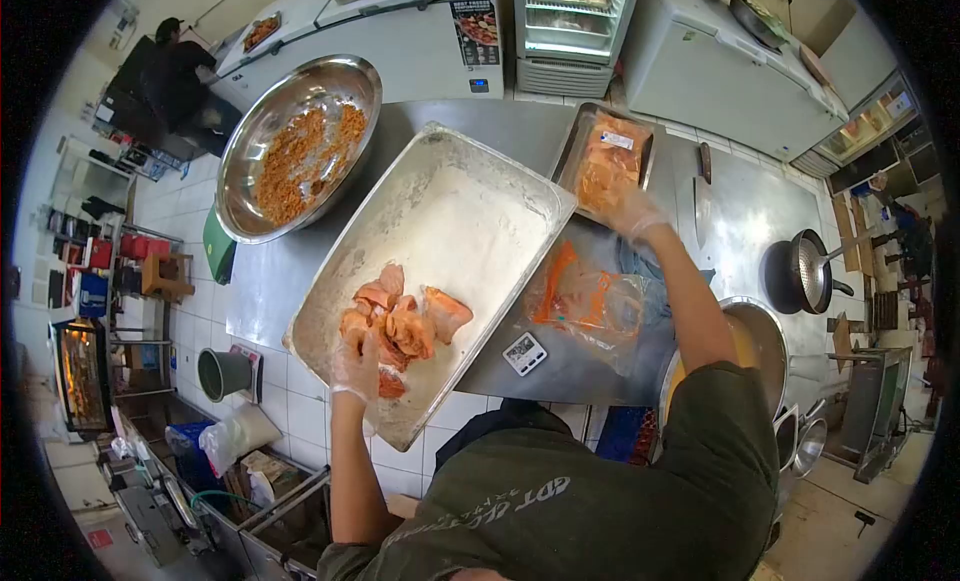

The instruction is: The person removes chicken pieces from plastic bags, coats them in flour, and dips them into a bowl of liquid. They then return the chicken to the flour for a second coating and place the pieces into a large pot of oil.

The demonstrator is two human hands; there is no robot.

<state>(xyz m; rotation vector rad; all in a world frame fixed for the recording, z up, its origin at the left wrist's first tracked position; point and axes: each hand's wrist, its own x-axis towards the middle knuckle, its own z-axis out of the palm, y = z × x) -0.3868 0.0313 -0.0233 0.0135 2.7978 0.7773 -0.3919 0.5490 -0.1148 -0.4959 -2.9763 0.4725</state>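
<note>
Both hands are covered by clear plastic gloves. The left hand [355,366] is lowered to the pile of raw meat [405,326], at its near left edge; its fingers point away from the body, and whether a piece is gripped cannot be told. The meat is gathered in the near part of a large tray [500,162], whose floor is coated with white powder [490,221]. The right hand [635,216] is stretched out to the near end of a smaller tray [572,146], where more orange-pink meat [612,151], marked with a white label [617,140], is held. That hand is blurred, so how far its fingers are spread, and whether anything is grasped, cannot be made out.

Between the large tray and the right forearm, a crumpled plastic bag [590,301] is laid on the metal desk [270,291], with a timer [525,354] placed near it. Orange crumbs [290,171] are contained in a wide metal bowl [325,76] beyond the large tray's left side. A knife [702,196] is laid right of the smaller tray.
</note>
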